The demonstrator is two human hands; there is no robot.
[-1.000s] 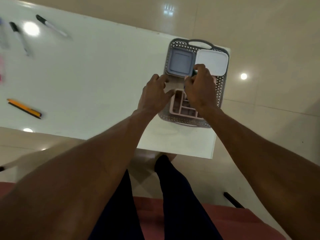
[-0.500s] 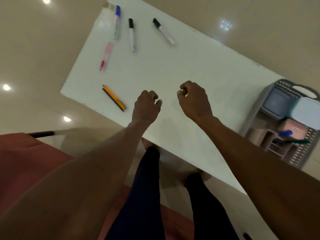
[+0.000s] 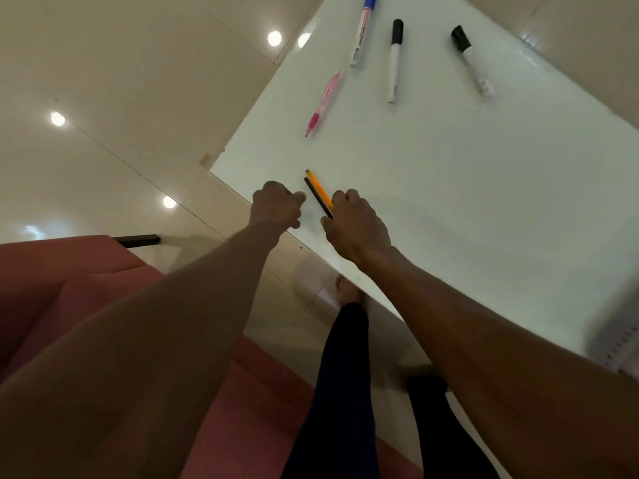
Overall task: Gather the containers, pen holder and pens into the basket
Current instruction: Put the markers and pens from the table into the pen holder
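An orange pen [image 3: 317, 185] and a black pen [image 3: 314, 194] lie side by side near the left front corner of the white table [image 3: 484, 209]. My right hand [image 3: 358, 224] curls over their near ends, with thumb and fingers closed around them. Just left of the pens, my left hand [image 3: 276, 209] is a loose fist with nothing in it. Farther back lie a pink pen [image 3: 323, 103], a blue-capped marker [image 3: 361, 32] and two black-capped markers [image 3: 394, 60] [image 3: 472, 60]. A blurred corner of the grey basket [image 3: 619, 340] shows at the right edge; its contents are out of view.
The table's front edge runs diagonally just under my wrists. A red seat [image 3: 69, 288] with a dark bar [image 3: 136, 240] is at lower left. My dark-clad legs [image 3: 342, 375] are below the table, over a glossy beige tiled floor.
The view has swung left, away from the basket. Both hands moved from the basket across the table to the orange and black pens, and my right hand has closed on them.
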